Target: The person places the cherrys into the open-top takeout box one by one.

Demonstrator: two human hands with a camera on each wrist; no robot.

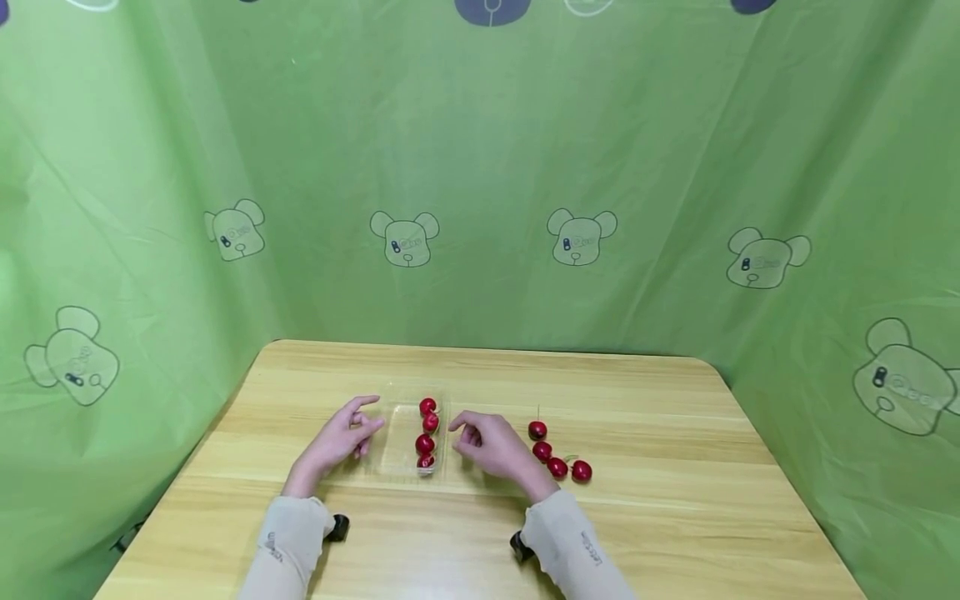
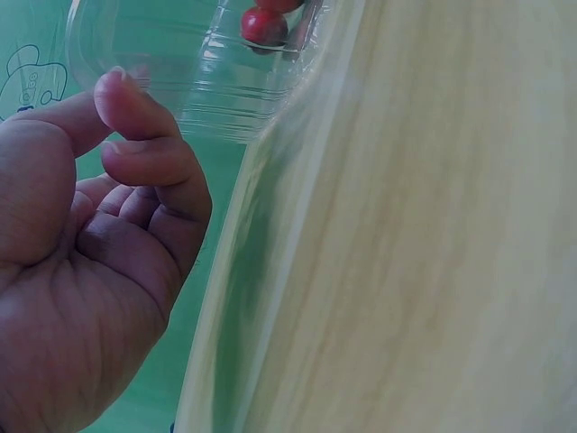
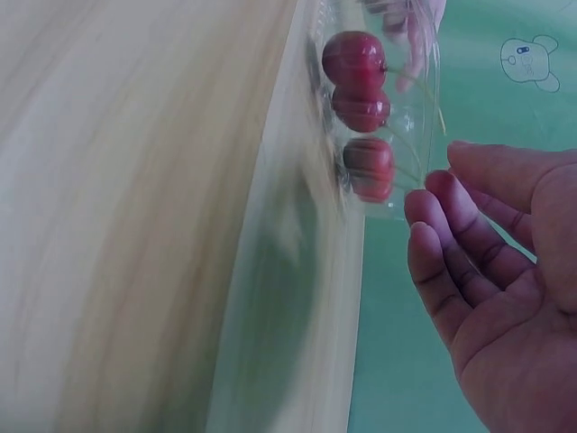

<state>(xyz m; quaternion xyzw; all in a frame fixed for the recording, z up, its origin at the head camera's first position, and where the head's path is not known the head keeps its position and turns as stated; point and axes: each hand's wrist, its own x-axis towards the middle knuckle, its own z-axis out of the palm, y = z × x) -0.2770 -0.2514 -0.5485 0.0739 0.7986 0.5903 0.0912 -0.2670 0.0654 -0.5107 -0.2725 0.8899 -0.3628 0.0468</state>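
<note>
A clear plastic box (image 1: 393, 467) sits on the table, with several red cherries (image 1: 425, 443) in a column along its right side. My left hand (image 1: 341, 437) is at the box's left side, fingers loosely bent; in the left wrist view the fingertips overlap the box's rim and nothing shows between them. On the opposite side, my right hand (image 1: 491, 446) hovers close to the right wall with its fingers slightly bent and nothing in them. Stems rise from the cherries (image 3: 354, 61) in the right wrist view, near the right fingertips.
More loose cherries (image 1: 557, 467), some with stems, lie on the wooden table (image 1: 675, 500) just right of my right hand. A green curtain (image 1: 480, 300) with bear-head prints surrounds the table's back and sides. Dark wrist devices (image 1: 339, 527) show at both cuffs.
</note>
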